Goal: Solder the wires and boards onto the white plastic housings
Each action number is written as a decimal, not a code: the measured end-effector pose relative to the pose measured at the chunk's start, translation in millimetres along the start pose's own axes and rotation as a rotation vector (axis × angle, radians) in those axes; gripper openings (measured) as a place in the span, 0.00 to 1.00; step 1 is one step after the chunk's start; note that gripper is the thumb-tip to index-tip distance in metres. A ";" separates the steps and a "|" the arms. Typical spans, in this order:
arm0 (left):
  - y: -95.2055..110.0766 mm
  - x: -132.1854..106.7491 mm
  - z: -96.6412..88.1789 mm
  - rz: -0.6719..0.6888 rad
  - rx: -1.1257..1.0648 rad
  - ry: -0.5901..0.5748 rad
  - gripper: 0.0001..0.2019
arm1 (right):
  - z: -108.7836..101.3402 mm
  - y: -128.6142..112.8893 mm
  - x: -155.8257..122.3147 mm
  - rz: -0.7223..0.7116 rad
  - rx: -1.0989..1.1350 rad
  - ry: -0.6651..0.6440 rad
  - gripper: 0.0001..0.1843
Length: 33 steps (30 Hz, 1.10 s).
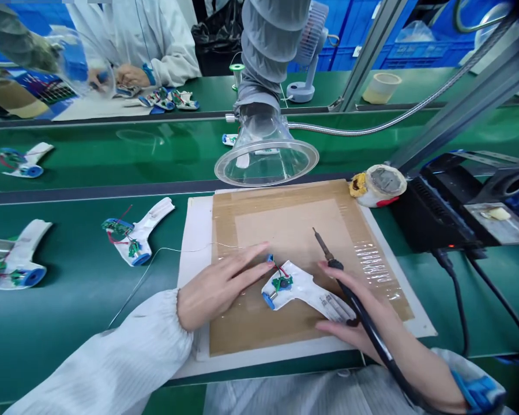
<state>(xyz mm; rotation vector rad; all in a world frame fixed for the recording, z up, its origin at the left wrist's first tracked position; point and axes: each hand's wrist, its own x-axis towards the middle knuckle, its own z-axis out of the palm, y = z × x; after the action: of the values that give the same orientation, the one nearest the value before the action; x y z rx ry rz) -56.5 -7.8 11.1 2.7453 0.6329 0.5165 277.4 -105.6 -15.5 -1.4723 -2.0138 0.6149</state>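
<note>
My left hand [218,285] lies on the brown taped work mat [285,225], fingers stretched toward a small blue part [270,259] by the white plastic housing [305,291]; a thin solder wire [190,249] runs to its fingertips. The housing holds a green circuit board with red wires. My right hand [363,320] grips a black soldering iron [328,253], tip raised up and left, just right of the housing. That hand's fingers also rest on the housing's handle end.
A clear fume-extractor hood [267,158] hangs over the mat's far edge. A solder-tip cleaner [378,185] and black soldering station [450,207] stand at right. Similar white housings [136,233] lie on the green belt at left. Another person works across the belt [130,75].
</note>
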 end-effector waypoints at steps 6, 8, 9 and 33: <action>-7.1 8.6 8.0 0.018 -0.094 0.037 0.25 | 2.2 1.3 -11.7 0.022 -0.053 0.060 0.30; -5.6 12.4 10.7 0.029 -0.131 0.077 0.22 | 1.8 3.5 -9.9 0.005 -0.061 0.098 0.28; -5.1 14.3 11.8 0.026 -0.153 0.095 0.22 | 1.7 4.6 -8.7 0.003 -0.062 0.107 0.28; -20.2 71.8 7.3 -0.614 -0.989 0.107 0.22 | 0.3 2.4 16.0 0.113 0.124 0.068 0.30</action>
<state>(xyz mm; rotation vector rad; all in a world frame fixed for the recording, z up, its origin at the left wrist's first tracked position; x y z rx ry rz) -0.7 41.7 17.6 1.5180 0.8840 0.6004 275.2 -89.6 -14.5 -1.5189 -1.8179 0.7136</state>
